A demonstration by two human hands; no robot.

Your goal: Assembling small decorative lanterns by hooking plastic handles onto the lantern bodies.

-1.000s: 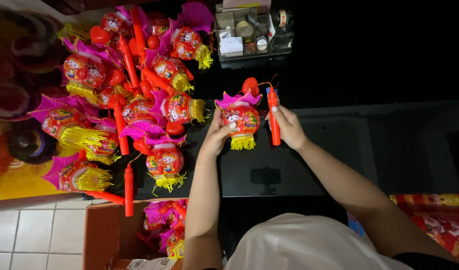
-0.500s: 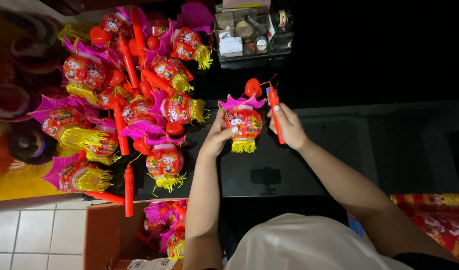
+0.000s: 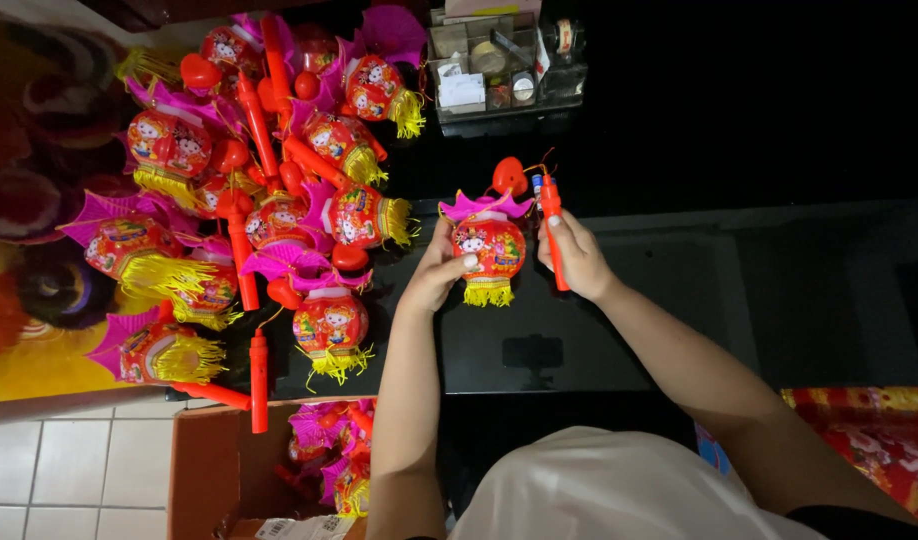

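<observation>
My left hand (image 3: 437, 268) grips the side of a small red toy lantern (image 3: 491, 245) with a pink top and yellow tassel fringe, held over a black table (image 3: 619, 330). My right hand (image 3: 577, 255) is closed around the lantern's orange-red handle stick (image 3: 553, 225), which stands roughly upright beside the lantern. A red heart-shaped piece (image 3: 508, 175) sits just above the lantern, joined by a thin string.
A large pile of similar red lanterns (image 3: 269, 190) with orange sticks covers the table's left side. A clear organiser box (image 3: 499, 65) with small items stands at the back. An open cardboard box (image 3: 279, 460) holding more lanterns sits on the tiled floor below.
Both hands shifted the lantern and stick slightly to the right; the heart piece now shows above the lantern.
</observation>
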